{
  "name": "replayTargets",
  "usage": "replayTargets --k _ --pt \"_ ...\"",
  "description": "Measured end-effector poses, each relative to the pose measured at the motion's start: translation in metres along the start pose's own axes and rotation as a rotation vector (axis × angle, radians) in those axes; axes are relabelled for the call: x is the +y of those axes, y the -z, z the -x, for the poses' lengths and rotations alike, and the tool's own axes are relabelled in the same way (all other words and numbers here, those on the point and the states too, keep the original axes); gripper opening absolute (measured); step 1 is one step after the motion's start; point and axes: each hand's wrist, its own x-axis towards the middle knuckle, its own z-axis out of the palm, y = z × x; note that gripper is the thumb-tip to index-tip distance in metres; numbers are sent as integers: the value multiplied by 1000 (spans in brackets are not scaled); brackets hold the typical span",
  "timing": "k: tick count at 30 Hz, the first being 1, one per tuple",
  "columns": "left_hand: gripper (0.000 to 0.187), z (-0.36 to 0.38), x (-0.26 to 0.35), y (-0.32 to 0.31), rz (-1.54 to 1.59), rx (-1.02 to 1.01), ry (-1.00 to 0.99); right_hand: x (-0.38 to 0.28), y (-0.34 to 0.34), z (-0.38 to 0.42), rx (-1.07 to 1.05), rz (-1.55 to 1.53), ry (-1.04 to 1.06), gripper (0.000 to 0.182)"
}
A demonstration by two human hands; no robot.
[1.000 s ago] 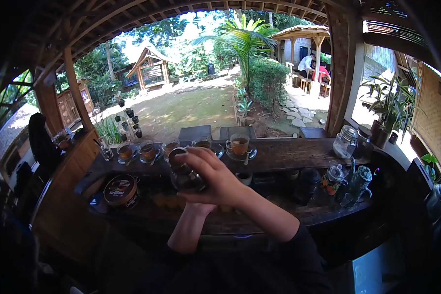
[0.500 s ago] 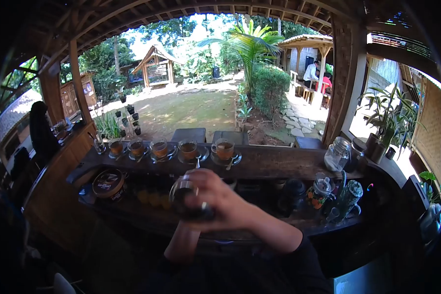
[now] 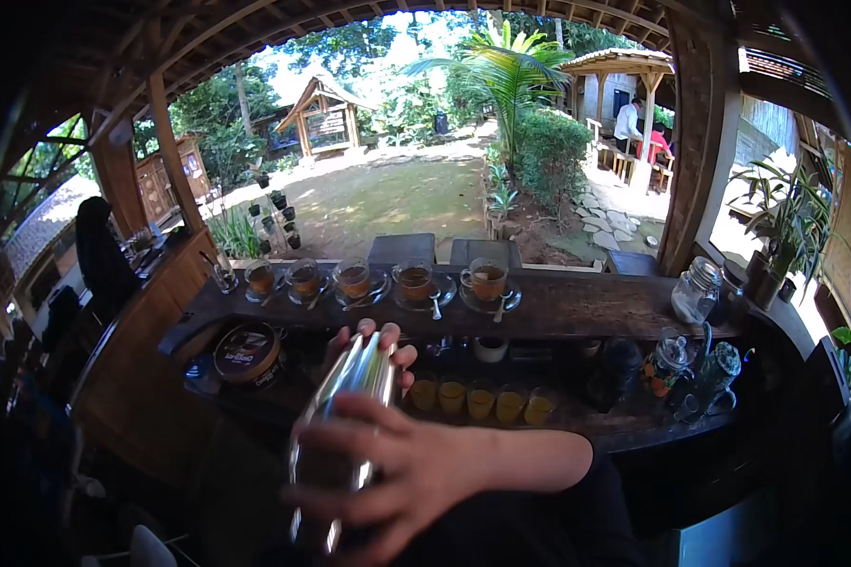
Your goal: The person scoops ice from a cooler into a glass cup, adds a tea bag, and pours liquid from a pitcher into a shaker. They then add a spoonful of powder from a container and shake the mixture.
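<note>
A shiny metal cocktail shaker (image 3: 361,374) is tilted in front of me, between both hands. Around its lower, nearer part wrap the fingers of my right hand (image 3: 402,458), slightly blurred. My left hand (image 3: 405,361) grips the upper, far end from behind, so only its fingertips show past the metal. Just beyond, on the lower counter, several small glasses of yellow-orange drink (image 3: 480,403) stand in a row. Above them, on the raised ledge, are several glass cups of brown drink (image 3: 414,282) on saucers with spoons.
A round brown tub (image 3: 246,353) sits on the lower counter at left. A lidded glass jar (image 3: 695,293) stands on the wooden ledge (image 3: 586,300) at right, with a patterned jar (image 3: 667,364) and a green textured pitcher (image 3: 719,373) below. People are at a shelter (image 3: 624,123) outside.
The shaker has swung down and left, now showing its long side. My right hand has dropped, and my left fingertips have come into sight. The view has shifted, uncovering the yellow-orange glasses.
</note>
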Motion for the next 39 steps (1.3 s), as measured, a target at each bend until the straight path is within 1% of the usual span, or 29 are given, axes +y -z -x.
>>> replayTargets --k 1,3,4,5,6,7,9,11,12,13,15,16,17,18,19,20,21,23,24,25,27,29,30,31,33,34,35,37,39 --pt "29 -2 6 -9 -112 -236 -74 -12 -6 -8 -60 -55 50 45" --pt "30 6 29 -9 -117 -223 -87 12 -21 -11 -6 -52 64 45" --pt "30 12 40 7 -10 -62 -67 30 -29 -10 47 -47 76 45" --pt "30 20 52 43 96 100 -47 54 -41 -2 19 15 -36 50" --pt "28 47 30 114 922 -199 -346 76 -61 13 95 12 -284 55" --pt "28 38 28 88 918 -205 -356 89 -72 14 202 -80 -606 54" --pt "25 27 41 33 28 508 -517 100 -82 10 231 -71 -677 51" --pt "32 54 66 25 -73 309 -303 85 -93 -18 107 26 -239 44" --pt "27 51 108 29 232 106 75 67 -95 -39 59 2 -89 43" --pt "25 54 119 4 14 -45 34 55 -99 -55 18 -22 62 41" --pt "23 57 133 -10 -129 -260 -23 56 -111 -58 -52 -60 77 40" --pt "23 63 139 -9 -91 -127 -45 57 -116 -59 -121 -85 77 41" --pt "28 73 149 19 -50 62 -69 82 -124 -55 15 -86 82 45" --pt "28 81 148 40 -53 67 -86 104 -137 -41 67 -35 -25 51" --pt "30 85 141 55 -31 374 -201 121 -144 -32 39 29 -278 64" --pt "32 94 137 66 -4 680 -314 141 -159 -4 153 -97 -664 74" --pt "35 103 141 64 69 713 -245 147 -171 4 442 -383 -993 75" --pt "37 101 135 36 -245 629 -342 137 -175 0 366 -246 -737 67" --pt "38 121 148 79 6 248 -354 132 -170 -11 199 -152 -442 60" --pt "27 124 142 2 -338 834 -356 114 -162 -38 39 -68 -160 54" --pt "28 107 166 20 -109 -122 -95 71 -157 -64 -100 -341 -199 42" --pt "28 110 160 11 -110 -107 -188 89 -161 -65 -15 -310 -62 40" --pt "26 111 158 17 14 204 -295 103 -163 -64 65 -268 79 38" --pt "25 113 154 24 137 511 -394 125 -170 -52 93 -220 -16 44" --pt "35 115 146 58 -30 491 -368 152 -178 -19 190 -286 -593 67" --pt "37 116 143 63 12 494 -335 156 -182 -7 324 -503 -842 73" --pt "38 105 140 47 51 493 -299 152 -170 -12 303 -416 -852 74" --pt "35 84 129 16 -117 433 -453 132 -139 -42 58 -198 -337 68" --pt "30 82 130 5 27 21 -177 92 -121 -66 -39 -188 35 56"
